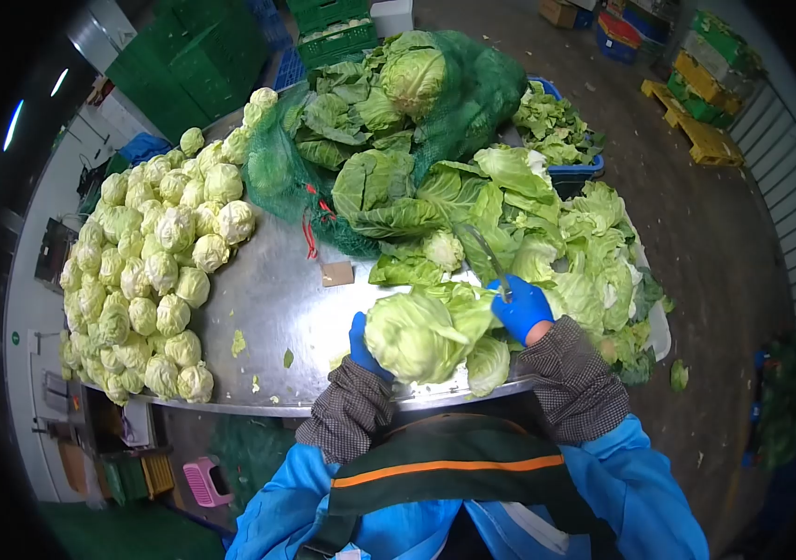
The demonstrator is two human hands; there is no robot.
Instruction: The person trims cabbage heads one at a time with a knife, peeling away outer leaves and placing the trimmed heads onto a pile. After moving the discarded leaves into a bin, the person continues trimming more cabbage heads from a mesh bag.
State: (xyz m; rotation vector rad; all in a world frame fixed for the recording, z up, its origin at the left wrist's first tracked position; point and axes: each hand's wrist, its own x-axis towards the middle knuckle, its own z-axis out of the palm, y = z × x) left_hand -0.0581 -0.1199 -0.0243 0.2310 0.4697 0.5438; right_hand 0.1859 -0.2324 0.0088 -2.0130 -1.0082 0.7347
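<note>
My left hand (366, 347), in a blue glove, is wrapped round the left side of a large pale green cabbage (414, 337) above the table's front edge. To the right, my right hand (522, 311), also blue-gloved, is closed round the handle of a knife (484, 254), whose blade points up and left over loose leaves. Between the hands, leaves spread from the cabbage's right side. A smaller cabbage (488, 365) lies just below them, and another small head (443, 250) rests among the leaves further back.
Trimmed cabbages (160, 271) are piled on the left of the metal table (267, 308). A green net bag (473, 89) with leafy cabbages lies at the back. Loose leaves (603, 289) cover the right side. A blue crate (577, 172) of leaves stands behind, and a pink stool (207, 483) is below left.
</note>
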